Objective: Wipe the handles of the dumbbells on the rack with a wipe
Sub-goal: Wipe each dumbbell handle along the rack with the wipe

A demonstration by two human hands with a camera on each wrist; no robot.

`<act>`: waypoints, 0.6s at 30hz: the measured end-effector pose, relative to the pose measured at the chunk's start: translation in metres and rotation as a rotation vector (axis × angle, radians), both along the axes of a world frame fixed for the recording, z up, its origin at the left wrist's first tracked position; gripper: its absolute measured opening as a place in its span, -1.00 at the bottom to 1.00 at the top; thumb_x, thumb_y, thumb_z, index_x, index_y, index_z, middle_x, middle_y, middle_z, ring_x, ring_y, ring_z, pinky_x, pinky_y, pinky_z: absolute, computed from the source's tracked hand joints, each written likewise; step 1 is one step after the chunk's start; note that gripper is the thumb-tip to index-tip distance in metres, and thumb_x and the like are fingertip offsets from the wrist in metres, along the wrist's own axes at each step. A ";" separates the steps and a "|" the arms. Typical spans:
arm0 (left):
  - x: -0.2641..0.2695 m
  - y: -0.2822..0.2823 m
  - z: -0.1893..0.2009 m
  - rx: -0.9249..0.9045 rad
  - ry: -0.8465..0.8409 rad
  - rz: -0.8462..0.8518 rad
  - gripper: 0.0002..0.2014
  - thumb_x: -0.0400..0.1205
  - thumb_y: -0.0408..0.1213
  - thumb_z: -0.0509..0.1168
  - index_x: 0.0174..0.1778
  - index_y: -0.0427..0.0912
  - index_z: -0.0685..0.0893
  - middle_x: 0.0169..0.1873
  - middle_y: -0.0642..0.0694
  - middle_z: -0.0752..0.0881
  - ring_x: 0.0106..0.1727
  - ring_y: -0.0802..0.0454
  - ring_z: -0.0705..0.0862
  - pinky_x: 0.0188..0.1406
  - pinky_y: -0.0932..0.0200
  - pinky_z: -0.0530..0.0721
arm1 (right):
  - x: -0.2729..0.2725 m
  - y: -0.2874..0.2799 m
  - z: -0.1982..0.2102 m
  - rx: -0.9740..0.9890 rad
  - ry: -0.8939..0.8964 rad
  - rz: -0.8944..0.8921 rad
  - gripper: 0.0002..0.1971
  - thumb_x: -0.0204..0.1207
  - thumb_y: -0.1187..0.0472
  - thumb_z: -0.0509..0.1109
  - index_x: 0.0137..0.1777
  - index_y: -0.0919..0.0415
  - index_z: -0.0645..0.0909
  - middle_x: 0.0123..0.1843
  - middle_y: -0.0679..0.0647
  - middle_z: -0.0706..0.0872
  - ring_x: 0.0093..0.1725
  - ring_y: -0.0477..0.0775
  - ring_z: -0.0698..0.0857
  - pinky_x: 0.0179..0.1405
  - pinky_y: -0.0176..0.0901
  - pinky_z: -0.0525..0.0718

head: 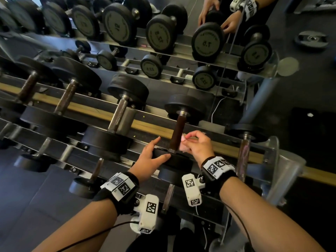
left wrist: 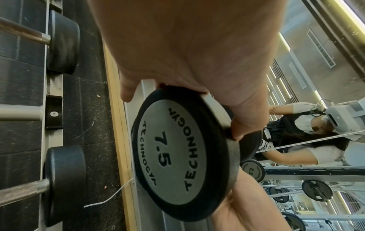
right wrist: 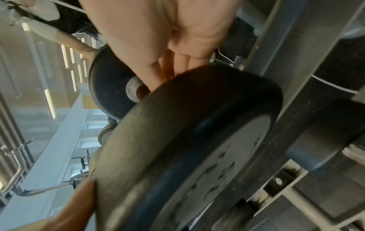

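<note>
1. Leftmost on the top tier of the rack lie two dumbbells with dark, worn handles, and next to them a dumbbell with a bright knurled handle; each rests across the rails with one head toward the mirror and one toward the person.
2. Next comes the left hand, which grips the near head of the 7.5 dumbbell: the thumb lies across the top of the head near the handle's base, and the fingers reach round its left side. In the left wrist view the grey face plate reads "7.5", with the fingers and thumb curled round the black rim.
3. Just right of that hand stands the dumbbell's dark brown handle, running up from the near head to the far head by the mirror.
4. Touching the right side of the handle's lower part is a small pale pink wipe, bunched up.
5. The right hand pinches the wipe, fingers curled in and fingertips meeting over it, and holds it against the handle. The right wrist view shows only the palm and curled fingers above the blurred near head; the wipe is hidden there.
6. Farther right lies another dumbbell with a mottled handle, near the rack's end post.
7. Behind the rack, the mirror repeats the dumbbells and both hands.
</note>
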State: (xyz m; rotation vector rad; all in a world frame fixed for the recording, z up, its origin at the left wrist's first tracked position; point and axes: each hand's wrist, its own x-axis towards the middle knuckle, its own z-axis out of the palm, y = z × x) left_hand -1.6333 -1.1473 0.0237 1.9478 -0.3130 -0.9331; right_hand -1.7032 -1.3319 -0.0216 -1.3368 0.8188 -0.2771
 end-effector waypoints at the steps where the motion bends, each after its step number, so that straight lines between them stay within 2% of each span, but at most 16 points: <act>1: 0.000 0.001 -0.001 -0.004 0.004 -0.002 -0.26 0.60 -0.13 0.45 0.66 0.21 0.25 0.56 -0.10 0.39 0.55 -0.03 0.43 0.62 -0.11 0.36 | 0.000 -0.003 0.001 -0.032 0.008 0.010 -0.85 0.49 0.31 0.56 -0.17 0.11 0.64 -0.13 0.11 0.85 -0.11 0.05 0.84 -0.16 -0.07 0.80; 3: 0.001 0.001 -0.002 -0.005 0.010 -0.006 -0.25 0.60 -0.12 0.46 0.66 0.21 0.24 0.56 -0.11 0.40 0.56 -0.06 0.43 0.62 -0.13 0.36 | 0.005 -0.010 0.002 -0.107 0.029 -0.027 -0.82 0.50 0.28 0.55 -0.20 0.05 0.61 -0.11 0.14 0.83 -0.09 0.08 0.81 -0.11 -0.02 0.78; 6: 0.002 0.002 -0.003 -0.003 0.014 -0.017 -0.25 0.59 -0.10 0.46 0.65 0.23 0.24 0.55 -0.12 0.40 0.55 -0.07 0.44 0.61 -0.15 0.38 | 0.017 -0.018 0.004 -0.195 0.026 -0.129 -0.77 0.49 0.31 0.54 -0.24 -0.02 0.59 -0.23 -0.12 0.76 -0.17 -0.21 0.75 -0.15 -0.30 0.72; 7: 0.002 0.002 -0.003 -0.004 0.016 -0.020 -0.25 0.59 -0.09 0.46 0.65 0.25 0.24 0.55 -0.12 0.40 0.54 -0.07 0.45 0.60 -0.15 0.40 | 0.022 -0.019 0.005 -0.173 0.012 -0.155 -0.75 0.49 0.33 0.54 -0.25 -0.02 0.59 -0.28 -0.16 0.75 -0.21 -0.27 0.74 -0.19 -0.38 0.70; 8: 0.002 0.002 -0.003 -0.010 0.024 -0.018 -0.26 0.59 -0.09 0.46 0.64 0.26 0.24 0.55 -0.12 0.41 0.53 -0.07 0.47 0.58 -0.14 0.42 | 0.025 -0.018 0.005 -0.126 0.005 -0.174 -0.75 0.48 0.34 0.54 -0.25 -0.02 0.60 -0.28 -0.16 0.75 -0.19 -0.24 0.75 -0.17 -0.36 0.72; 11: 0.002 0.002 -0.003 -0.021 0.032 -0.010 -0.27 0.60 -0.11 0.46 0.63 0.26 0.25 0.53 -0.10 0.41 0.49 -0.05 0.50 0.55 -0.11 0.48 | 0.028 -0.014 0.007 0.122 -0.022 -0.164 -0.78 0.50 0.45 0.51 -0.21 0.12 0.62 -0.17 0.05 0.78 -0.08 0.06 0.79 0.06 0.07 0.80; 12: 0.002 0.002 -0.004 -0.014 0.021 -0.015 -0.27 0.60 -0.10 0.45 0.64 0.26 0.25 0.54 -0.08 0.39 0.49 -0.04 0.49 0.55 -0.10 0.47 | 0.026 -0.013 0.010 0.178 -0.032 -0.131 -0.79 0.51 0.49 0.48 -0.20 0.17 0.61 -0.17 0.12 0.77 -0.09 0.11 0.77 0.08 0.12 0.80; 14: 0.003 0.004 -0.005 -0.004 -0.003 -0.026 -0.27 0.60 -0.08 0.45 0.64 0.27 0.24 0.54 -0.06 0.38 0.50 -0.03 0.47 0.57 -0.07 0.44 | 0.017 -0.011 0.018 0.250 -0.054 -0.058 -0.78 0.52 0.59 0.39 -0.17 0.26 0.58 -0.23 0.22 0.72 -0.17 0.13 0.71 -0.03 0.00 0.80; 16: 0.004 0.005 -0.008 0.004 -0.027 -0.033 -0.28 0.60 -0.06 0.45 0.64 0.27 0.25 0.54 -0.05 0.37 0.50 0.00 0.45 0.54 0.05 0.43 | 0.005 -0.008 0.025 0.290 -0.069 0.029 -0.76 0.52 0.65 0.34 -0.17 0.30 0.54 -0.29 0.21 0.69 -0.32 0.05 0.70 -0.20 -0.16 0.78; 18: 0.004 0.005 -0.010 0.011 -0.044 -0.034 -0.28 0.59 -0.05 0.45 0.63 0.27 0.26 0.52 -0.04 0.36 0.48 0.02 0.45 0.48 0.15 0.42 | -0.008 -0.007 0.032 0.244 -0.017 0.171 -0.77 0.52 0.63 0.36 -0.18 0.31 0.54 -0.32 0.18 0.70 -0.40 -0.02 0.72 -0.34 -0.26 0.76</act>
